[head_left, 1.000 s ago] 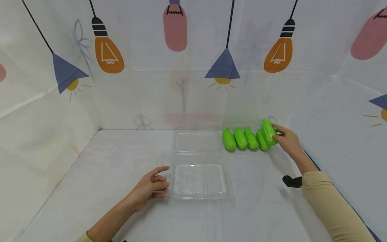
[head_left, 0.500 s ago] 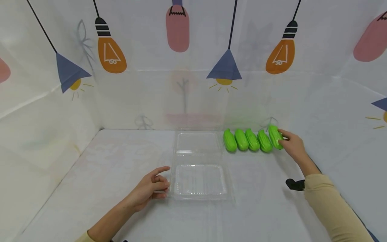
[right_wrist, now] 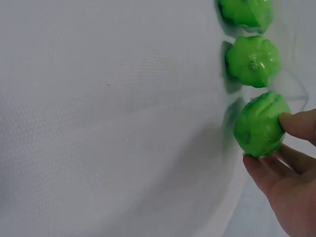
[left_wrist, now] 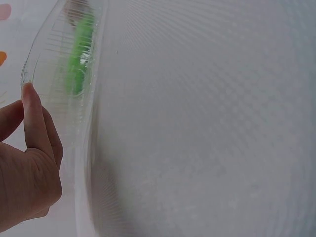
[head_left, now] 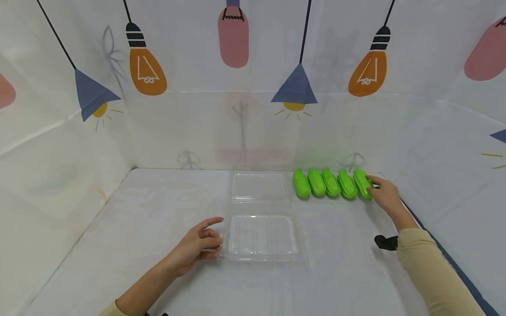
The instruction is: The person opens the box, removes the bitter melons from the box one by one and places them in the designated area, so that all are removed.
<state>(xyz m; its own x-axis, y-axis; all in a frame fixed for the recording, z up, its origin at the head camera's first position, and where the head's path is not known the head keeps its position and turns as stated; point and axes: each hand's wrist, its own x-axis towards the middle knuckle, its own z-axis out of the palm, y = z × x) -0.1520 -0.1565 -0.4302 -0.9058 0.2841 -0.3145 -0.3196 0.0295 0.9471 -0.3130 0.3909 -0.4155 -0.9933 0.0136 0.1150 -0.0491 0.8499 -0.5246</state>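
My right hand (head_left: 385, 195) pinches the rightmost green ridged toy gourd (head_left: 362, 184) between thumb and fingers. That gourd stands at the end of a row at the table's back right, beside another like it (head_left: 347, 184). In the right wrist view, the thumb lies on the side of the held gourd (right_wrist: 261, 126) and the fingertips reach its underside. My left hand (head_left: 193, 245) touches the left edge of a clear plastic clamshell box (head_left: 262, 237) with loosely bent fingers. The box lies open, its lid (head_left: 258, 186) folded back. In the left wrist view, a fingertip meets the clear rim (left_wrist: 27, 74).
More green gourds (head_left: 301, 184) stand in the row just right of the box lid. The white table (head_left: 336, 272) meets a white cloth backdrop (head_left: 178, 131) with printed lamps behind and at both sides. A black piece (head_left: 385, 242) sticks out by the right sleeve.
My right hand has moved right and lowered the gourd from above its neighbour to the row's right end. The left hand and the box have stayed in place.
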